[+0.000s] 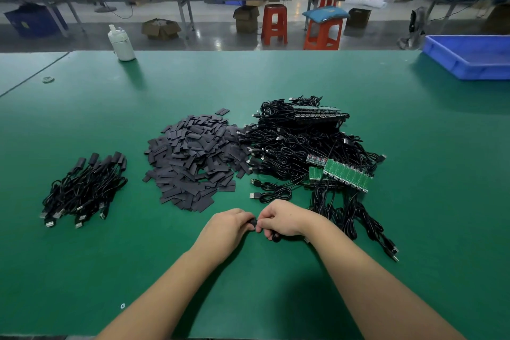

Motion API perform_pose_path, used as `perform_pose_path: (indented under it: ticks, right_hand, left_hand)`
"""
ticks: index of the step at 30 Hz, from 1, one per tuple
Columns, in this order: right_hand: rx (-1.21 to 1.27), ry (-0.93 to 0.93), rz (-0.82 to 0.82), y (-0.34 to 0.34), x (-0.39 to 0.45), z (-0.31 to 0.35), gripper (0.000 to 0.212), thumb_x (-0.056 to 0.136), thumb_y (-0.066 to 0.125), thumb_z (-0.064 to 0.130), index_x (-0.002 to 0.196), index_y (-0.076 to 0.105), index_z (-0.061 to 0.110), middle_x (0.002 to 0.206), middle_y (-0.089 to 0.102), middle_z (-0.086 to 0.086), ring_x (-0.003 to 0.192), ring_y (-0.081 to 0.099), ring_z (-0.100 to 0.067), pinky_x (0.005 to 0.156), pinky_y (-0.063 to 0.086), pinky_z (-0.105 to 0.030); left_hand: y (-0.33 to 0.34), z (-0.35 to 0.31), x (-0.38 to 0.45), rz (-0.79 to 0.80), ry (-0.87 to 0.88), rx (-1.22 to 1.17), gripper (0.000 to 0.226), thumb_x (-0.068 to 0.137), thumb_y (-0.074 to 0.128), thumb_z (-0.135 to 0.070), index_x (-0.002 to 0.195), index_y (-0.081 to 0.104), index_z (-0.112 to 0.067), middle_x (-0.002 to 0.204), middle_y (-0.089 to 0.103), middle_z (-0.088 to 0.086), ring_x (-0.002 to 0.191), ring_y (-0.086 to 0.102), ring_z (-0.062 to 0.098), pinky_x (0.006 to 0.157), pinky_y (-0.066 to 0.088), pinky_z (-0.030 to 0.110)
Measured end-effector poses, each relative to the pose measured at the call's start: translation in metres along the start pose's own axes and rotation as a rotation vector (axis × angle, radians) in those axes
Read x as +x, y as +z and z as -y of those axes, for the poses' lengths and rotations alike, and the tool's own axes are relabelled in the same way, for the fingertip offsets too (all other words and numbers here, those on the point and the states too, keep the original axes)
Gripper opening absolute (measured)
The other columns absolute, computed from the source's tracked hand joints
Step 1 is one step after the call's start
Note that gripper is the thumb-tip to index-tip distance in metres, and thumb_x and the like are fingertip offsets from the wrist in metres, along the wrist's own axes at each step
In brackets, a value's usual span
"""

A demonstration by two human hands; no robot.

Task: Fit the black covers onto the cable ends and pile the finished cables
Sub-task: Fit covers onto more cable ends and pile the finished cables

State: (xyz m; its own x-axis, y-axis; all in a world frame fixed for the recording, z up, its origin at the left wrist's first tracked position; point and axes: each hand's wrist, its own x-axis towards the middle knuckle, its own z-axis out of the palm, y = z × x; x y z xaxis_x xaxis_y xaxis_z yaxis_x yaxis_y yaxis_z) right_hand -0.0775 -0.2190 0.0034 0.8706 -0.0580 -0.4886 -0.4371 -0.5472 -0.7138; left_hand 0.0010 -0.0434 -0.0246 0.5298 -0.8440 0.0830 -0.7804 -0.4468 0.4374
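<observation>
Over the green table [386, 119], left hand [230, 225] and right hand [281, 218] pinch a black cover [253, 222].

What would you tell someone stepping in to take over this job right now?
Left hand and right hand meet at the table's near middle, together pinching one small black piece, seemingly a cover going onto a cable end; the right also grips cable.
Done: small finished pile on the left.
Loose covers lie heaped in the centre.
Left: the big tangle of cables with green boards on the right, by far the larger share.
</observation>
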Motion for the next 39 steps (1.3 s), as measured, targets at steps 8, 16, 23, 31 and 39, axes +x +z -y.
perform_pose_path:
  ticks: [8, 16, 23, 31, 39]
  right_hand:
    - [-0.034, 0.015, -0.018, 0.004, 0.001, 0.001, 0.022, 0.100, 0.054, 0.020, 0.087, 0.072, 0.018, 0.065, 0.065, 0.009, 0.052, 0.058, -0.001, 0.057, 0.045, -0.014]
    - [-0.061, 0.019, -0.031, 0.006, 0.001, 0.002, 0.024, 0.100, 0.054, 0.021, 0.082, 0.069, 0.022, 0.066, 0.065, 0.009, 0.052, 0.057, -0.002, 0.055, 0.045, -0.015]
    - [-0.077, 0.007, -0.032, 0.007, 0.001, 0.001, 0.023, 0.098, 0.055, 0.021, 0.081, 0.069, 0.024, 0.066, 0.065, 0.009, 0.053, 0.057, -0.002, 0.059, 0.045, -0.017]
    - [-0.070, -0.007, -0.032, 0.006, 0.002, -0.001, 0.022, 0.098, 0.056, 0.023, 0.080, 0.070, 0.025, 0.065, 0.065, 0.010, 0.050, 0.056, 0.000, 0.063, 0.047, -0.022]
    - [-0.045, -0.007, -0.041, 0.006, 0.002, -0.004, 0.022, 0.098, 0.055, 0.026, 0.084, 0.073, 0.025, 0.067, 0.067, 0.010, 0.051, 0.055, 0.001, 0.064, 0.046, -0.023]
  left_hand:
    - [-0.003, -0.001, 0.002, 0.081, -0.013, 0.109, 0.025, 0.101, 0.050, -0.032, 0.119, 0.066, -0.025, 0.111, 0.067, -0.005, 0.099, 0.063, 0.019, 0.085, 0.049, 0.032]
    - [-0.013, -0.010, 0.011, 0.183, -0.029, 0.321, 0.023, 0.102, 0.045, -0.035, 0.114, 0.063, -0.028, 0.105, 0.063, -0.004, 0.099, 0.061, 0.018, 0.081, 0.049, 0.033]
    - [-0.015, -0.010, 0.013, 0.210, -0.023, 0.430, 0.024, 0.103, 0.042, -0.038, 0.115, 0.061, -0.030, 0.107, 0.062, -0.004, 0.102, 0.060, 0.019, 0.077, 0.047, 0.033]
    - [-0.016, -0.009, 0.014, 0.255, -0.028, 0.383, 0.021, 0.101, 0.048, -0.029, 0.117, 0.063, -0.029, 0.107, 0.062, -0.002, 0.099, 0.061, 0.020, 0.084, 0.050, 0.035]
    - [-0.016, -0.010, 0.014, 0.227, -0.038, 0.379, 0.023, 0.099, 0.051, -0.026, 0.118, 0.063, -0.031, 0.095, 0.055, -0.004, 0.097, 0.062, 0.021, 0.081, 0.047, 0.032]
